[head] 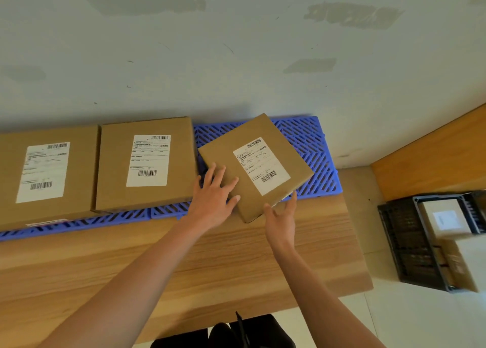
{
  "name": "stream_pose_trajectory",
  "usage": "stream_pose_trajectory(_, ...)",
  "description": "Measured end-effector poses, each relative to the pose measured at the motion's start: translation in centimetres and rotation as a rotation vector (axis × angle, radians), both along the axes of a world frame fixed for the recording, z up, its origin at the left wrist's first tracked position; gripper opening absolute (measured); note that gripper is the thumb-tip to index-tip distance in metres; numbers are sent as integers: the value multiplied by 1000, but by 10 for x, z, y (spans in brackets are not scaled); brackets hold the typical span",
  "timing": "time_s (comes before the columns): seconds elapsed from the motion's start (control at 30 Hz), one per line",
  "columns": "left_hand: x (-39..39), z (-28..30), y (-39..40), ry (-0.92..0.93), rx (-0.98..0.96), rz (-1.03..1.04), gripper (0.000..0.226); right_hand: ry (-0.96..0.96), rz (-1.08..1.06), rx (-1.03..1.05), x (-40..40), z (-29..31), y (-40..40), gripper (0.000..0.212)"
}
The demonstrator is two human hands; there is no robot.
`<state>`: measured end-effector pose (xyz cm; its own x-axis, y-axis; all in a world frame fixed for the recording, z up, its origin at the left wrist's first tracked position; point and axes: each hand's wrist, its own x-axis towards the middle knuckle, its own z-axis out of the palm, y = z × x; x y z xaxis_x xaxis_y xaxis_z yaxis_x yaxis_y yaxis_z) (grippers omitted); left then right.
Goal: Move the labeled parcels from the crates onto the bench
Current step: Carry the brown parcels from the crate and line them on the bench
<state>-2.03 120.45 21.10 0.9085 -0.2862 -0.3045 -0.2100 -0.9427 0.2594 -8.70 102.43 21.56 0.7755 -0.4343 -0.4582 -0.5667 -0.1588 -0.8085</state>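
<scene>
A small brown labeled parcel [252, 163] lies askew on the blue slatted mat [313, 147] atop the wooden bench [184, 258], its near corner overhanging the mat. My left hand [214, 195] rests flat on the parcel's left side with straight fingers. At the near right edge, my right hand [282, 216] touches the parcel with fingers extended. Two larger labeled parcels, one in the middle [147, 163] and one at the left [44, 174], sit side by side on the mat.
Dark plastic crates [410, 240] stand on the floor at the right, with another labeled parcel [444, 218] inside one. A wall runs behind the bench. A wooden panel [431, 158] lies at the far right.
</scene>
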Motion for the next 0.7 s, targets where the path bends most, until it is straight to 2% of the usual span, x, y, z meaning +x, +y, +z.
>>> stream_pose_trajectory(0.1,7,-2,5,-11,56,-11,61,-48,190,-228,5,6,-11,81)
stream_pose_trajectory(0.2,13,-4,13,-27,85,-33,61,-120,519,-622,20,2,-28,76)
stream_pose_trajectory(0.3,18,-4,18,-67,111,-31,61,-197,826,-845,35,-4,-38,65)
stream_pose_trajectory(0.37,19,-4,24,-107,97,14,62,-261,938,-897,43,-10,-42,60)
stream_pose_trajectory(0.5,19,-6,45,-137,66,161,63,-278,1071,-966,51,-18,-39,63)
stream_pose_trajectory(0.7,12,-11,75,-70,42,228,59,-183,992,-949,54,-23,-4,64)
